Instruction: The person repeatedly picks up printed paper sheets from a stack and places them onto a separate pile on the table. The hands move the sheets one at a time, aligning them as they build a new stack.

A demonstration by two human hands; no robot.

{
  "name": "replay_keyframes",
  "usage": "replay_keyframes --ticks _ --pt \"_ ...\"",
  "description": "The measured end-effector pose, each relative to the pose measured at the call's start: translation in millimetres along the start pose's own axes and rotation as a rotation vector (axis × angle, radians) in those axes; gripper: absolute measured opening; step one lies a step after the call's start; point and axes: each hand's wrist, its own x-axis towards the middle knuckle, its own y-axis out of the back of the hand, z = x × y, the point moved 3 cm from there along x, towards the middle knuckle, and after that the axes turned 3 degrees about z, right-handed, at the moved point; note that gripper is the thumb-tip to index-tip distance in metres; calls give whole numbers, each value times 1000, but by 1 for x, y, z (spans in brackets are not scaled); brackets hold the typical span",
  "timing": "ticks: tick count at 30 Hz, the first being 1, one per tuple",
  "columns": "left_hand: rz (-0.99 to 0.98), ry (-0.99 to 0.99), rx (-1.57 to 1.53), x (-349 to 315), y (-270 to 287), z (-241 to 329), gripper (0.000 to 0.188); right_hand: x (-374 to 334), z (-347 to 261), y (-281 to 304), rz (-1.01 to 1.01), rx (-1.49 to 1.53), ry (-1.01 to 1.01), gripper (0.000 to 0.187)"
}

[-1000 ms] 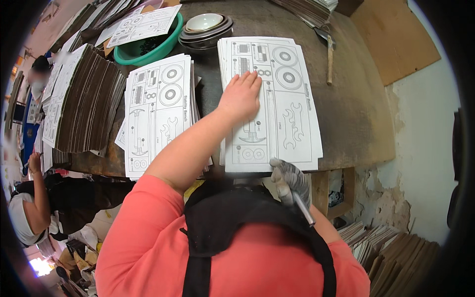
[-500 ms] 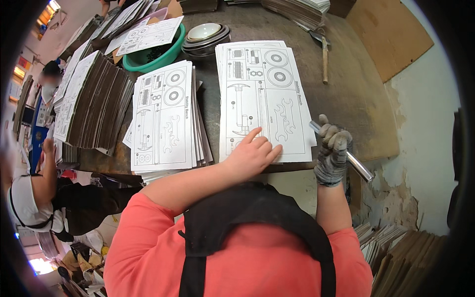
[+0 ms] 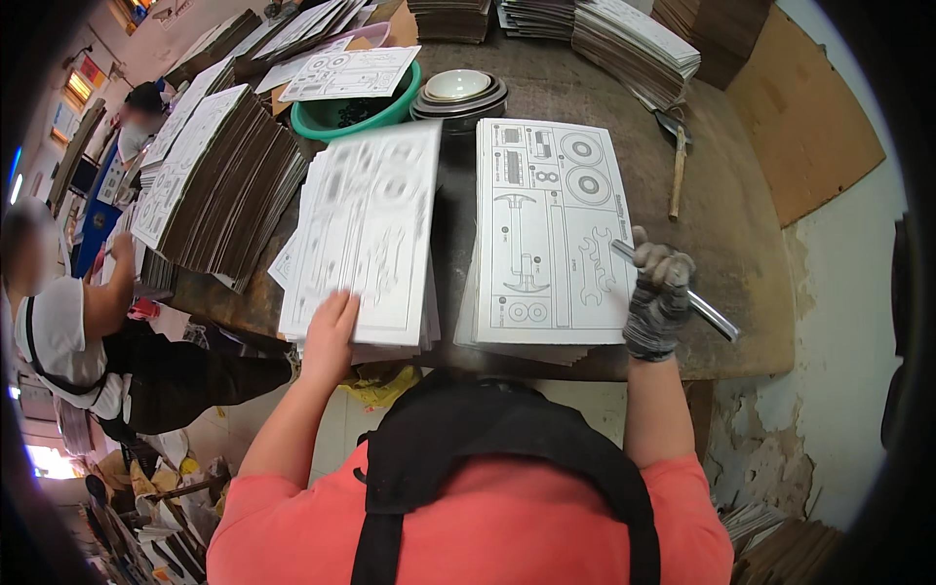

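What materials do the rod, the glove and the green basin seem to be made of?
Rod: most likely metal, smooth and polished, since bright highlights run along it.
Glove: probably knitted fabric, matte grey, with ridges near the wrist.
Basin: perhaps plastic, smooth, evenly green.

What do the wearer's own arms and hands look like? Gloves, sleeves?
Left hand: bare, no glove. Right hand: grey, dark-smudged fabric glove ending at the wrist. Both forearms uncovered. Sleeves: short, plain coral. Black apron with shoulder straps over the shirt. No cables visible on either arm.
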Motion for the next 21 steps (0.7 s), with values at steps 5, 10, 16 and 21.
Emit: replay_keyframes --ticks 5,10,16,21 --pt "-346 -54 -34 38 9 27 46 32 60 -10 -40 -82 -94 38" --pt "-20 -403 -457 168 -23 130 48 45 124 12 -10 -175 -244 34" --pt "102 -397 -302 220 -86 175 46 35 128 17 -11 -267 -196 30" --pt "75 -386 -256 222 -91 176 45 33 111 4 -107 -661 -361 34"
